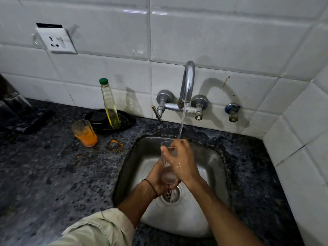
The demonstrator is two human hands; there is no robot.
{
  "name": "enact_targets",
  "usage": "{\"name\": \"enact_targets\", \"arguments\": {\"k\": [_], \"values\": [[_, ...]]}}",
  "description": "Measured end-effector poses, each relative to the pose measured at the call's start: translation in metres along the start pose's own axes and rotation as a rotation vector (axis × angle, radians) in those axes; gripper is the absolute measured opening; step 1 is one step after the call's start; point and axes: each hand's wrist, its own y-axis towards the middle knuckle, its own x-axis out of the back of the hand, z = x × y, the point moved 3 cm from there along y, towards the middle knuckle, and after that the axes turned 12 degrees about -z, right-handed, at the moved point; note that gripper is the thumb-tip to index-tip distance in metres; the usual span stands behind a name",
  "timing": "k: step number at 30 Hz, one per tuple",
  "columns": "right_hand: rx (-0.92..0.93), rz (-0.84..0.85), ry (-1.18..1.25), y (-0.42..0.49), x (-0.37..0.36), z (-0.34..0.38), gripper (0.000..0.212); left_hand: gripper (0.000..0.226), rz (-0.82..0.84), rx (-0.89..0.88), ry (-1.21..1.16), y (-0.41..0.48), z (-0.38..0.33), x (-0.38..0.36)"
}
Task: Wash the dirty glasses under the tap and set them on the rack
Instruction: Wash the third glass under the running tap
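Observation:
A clear glass (167,162) is held over the steel sink (211,167), its mouth tilted toward the wall under the running stream from the chrome tap (187,82). My left hand (159,180) grips the glass at its base from below. My right hand (181,159) curls over the rim and upper side, wet with water. A second glass (84,133) smeared with orange residue stands on the dark granite counter (53,174) to the left of the sink. No rack is in view.
A tall bottle of yellow liquid with a green cap (110,103) stands in a black dish (124,124) behind the dirty glass. Orange spill marks (115,143) lie on the counter. A wall socket (55,40) sits upper left; a dark object (16,110) at far left.

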Motion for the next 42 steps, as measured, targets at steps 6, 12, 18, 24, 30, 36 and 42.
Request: {"name": "enact_targets", "arguments": {"k": [6, 12, 18, 24, 30, 36, 42], "values": [[0.478, -0.154, -0.599, 0.004, 0.007, 0.030, 0.037, 0.054, -0.044, -0.213, -0.130, 0.019, -0.005, 0.006], [0.226, 0.102, -0.583, 0.012, 0.005, 0.038, 0.037, 0.047, -0.040, -0.272, -0.144, 0.025, -0.007, 0.005], [0.390, 0.590, -0.153, 0.028, 0.028, 0.025, 0.043, 0.056, 0.070, 0.053, 0.032, 0.024, -0.001, 0.031], [0.233, 0.383, -0.263, 0.026, 0.025, 0.028, 0.049, 0.037, 0.023, -0.129, -0.019, 0.024, -0.013, 0.016], [0.325, 0.494, -0.165, 0.025, 0.027, 0.020, 0.047, 0.055, 0.103, -0.006, 0.005, 0.021, -0.013, 0.029], [0.308, 0.408, -0.206, 0.021, 0.022, 0.018, 0.036, 0.036, 0.017, -0.095, -0.041, 0.031, -0.006, 0.022], [-0.024, 0.341, 0.026, 0.019, 0.017, 0.007, 0.044, 0.056, -0.018, -0.050, -0.078, 0.028, -0.009, 0.038]]}}
